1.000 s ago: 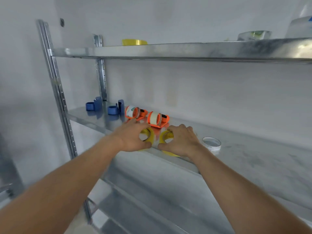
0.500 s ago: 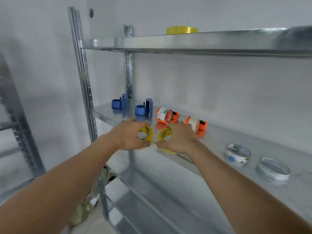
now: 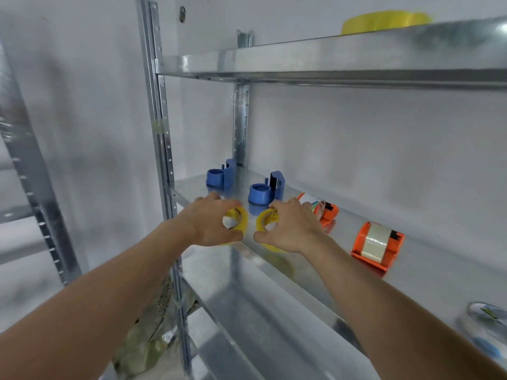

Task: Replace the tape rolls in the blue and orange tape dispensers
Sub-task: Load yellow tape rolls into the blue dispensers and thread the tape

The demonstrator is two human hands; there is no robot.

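Metal shelf (image 3: pixel 428 281) | left hand (image 3: pixel 211 224), right hand (image 3: pixel 290 229) still grip yellow tape rolls (image 3: pixel 241 219), now beside blue dispensers (image 3: pixel 264 189)

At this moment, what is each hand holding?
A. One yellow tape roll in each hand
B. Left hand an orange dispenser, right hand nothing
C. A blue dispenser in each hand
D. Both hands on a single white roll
A: the left hand grips one yellow tape roll and the right hand grips another yellow roll, at the front edge of the shelf.
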